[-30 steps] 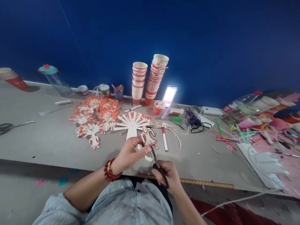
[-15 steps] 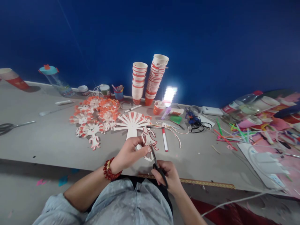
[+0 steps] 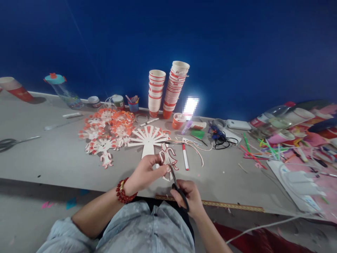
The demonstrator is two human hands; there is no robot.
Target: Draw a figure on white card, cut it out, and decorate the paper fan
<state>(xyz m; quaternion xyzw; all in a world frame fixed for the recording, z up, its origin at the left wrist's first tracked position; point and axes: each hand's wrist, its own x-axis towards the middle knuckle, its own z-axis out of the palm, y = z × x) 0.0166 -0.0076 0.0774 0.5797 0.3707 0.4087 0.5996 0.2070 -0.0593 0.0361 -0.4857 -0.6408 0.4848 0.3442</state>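
Observation:
Between the thumb and fingers of my left hand (image 3: 151,172) is a white paper cutout of a dress-like figure (image 3: 166,154) outlined in red. My right hand (image 3: 189,196) is closed round the black handles of a pair of scissors (image 3: 180,192). The scissor blades lie at the lower edge of the cutout, close to my left fingertips. Just behind sits a white paper piece with fanned strips (image 3: 148,144). To the left, finished-looking paper figures with orange-tipped fringes (image 3: 110,123) lie heaped, one showing a small dress body (image 3: 106,159).
Two tall stacks of paper cups (image 3: 157,92) stand against the blue wall. A red-and-white marker (image 3: 185,157) lies right of the cutout. Another pair of scissors (image 3: 18,142) rests far left. Bottles, straws and pink scraps crowd the right, beside a white power strip (image 3: 300,181).
The cutout in my left hand has turned and shifted very slightly. Both hands stay in almost the same place, and the scissors remain at the cutout's lower edge.

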